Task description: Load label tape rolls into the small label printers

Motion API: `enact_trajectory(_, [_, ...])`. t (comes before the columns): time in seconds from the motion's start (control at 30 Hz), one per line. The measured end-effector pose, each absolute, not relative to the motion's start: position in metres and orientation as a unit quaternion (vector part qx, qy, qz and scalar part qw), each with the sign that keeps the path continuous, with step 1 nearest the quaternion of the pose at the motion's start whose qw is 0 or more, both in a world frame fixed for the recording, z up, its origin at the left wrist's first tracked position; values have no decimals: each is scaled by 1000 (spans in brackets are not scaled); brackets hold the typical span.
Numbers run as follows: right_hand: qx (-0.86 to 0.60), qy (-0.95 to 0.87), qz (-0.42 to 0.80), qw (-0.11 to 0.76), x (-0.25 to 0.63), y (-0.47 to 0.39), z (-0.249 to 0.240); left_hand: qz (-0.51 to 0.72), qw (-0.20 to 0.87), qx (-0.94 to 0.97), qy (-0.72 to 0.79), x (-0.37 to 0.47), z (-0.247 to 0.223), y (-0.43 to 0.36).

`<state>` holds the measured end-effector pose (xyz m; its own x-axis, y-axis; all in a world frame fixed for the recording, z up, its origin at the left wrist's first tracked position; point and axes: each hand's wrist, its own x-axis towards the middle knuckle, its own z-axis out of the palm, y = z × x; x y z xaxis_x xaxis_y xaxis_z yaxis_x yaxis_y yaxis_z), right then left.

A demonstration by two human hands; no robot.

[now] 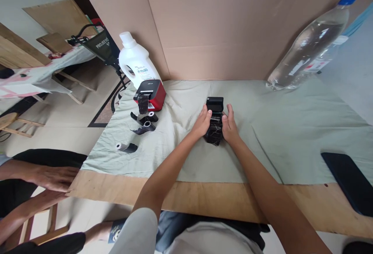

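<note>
A small black portable receipt printer, its lid tipped up, lies on the cloth in front of me. Glossy blackened paper spreads from it toward me. My left hand grips the printer's left side, thumb near the lid's hinge. On the opposite side my right hand presses against it, with one finger pointing upward. The undersides of both hands are hidden. To the left stands a red and black printer with a dark strip hanging from its front. Several paper rolls with blackened ends lie near it.
A white jug stands behind the red printer against a cardboard panel. At the right are a large water bottle and a black phone. Another person's hands rest by the table's left corner.
</note>
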<state>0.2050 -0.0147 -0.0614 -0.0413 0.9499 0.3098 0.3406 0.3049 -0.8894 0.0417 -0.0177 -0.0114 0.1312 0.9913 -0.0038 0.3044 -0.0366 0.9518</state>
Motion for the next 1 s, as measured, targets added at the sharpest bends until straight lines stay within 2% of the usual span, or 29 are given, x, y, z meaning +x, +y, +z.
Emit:
enact_trajectory(0.13, [-506,-651,299,481,206,-14,-62,357,363,650,564,39,-11,-18])
enact_trajectory(0.23, [-504,-647,295,490,206,-11,-65,320,230,712,582,32,1,-20])
enact_trajectory(0.37, [-505,-646,295,492,206,-9,-69,146,96,804,568,30,35,-13])
enact_trajectory(0.47, [-517,-642,291,485,207,-10,-66,3,92,828,552,39,62,-1])
enact_trajectory(0.57, [-538,-636,285,474,207,-12,-60,-72,94,823,556,51,79,6])
enact_trajectory(0.73, [-552,-637,278,459,208,-11,-57,-74,71,836,540,59,77,5])
enact_trajectory(1.0, [-532,-632,303,476,208,-6,-63,-47,107,831,543,49,78,16])
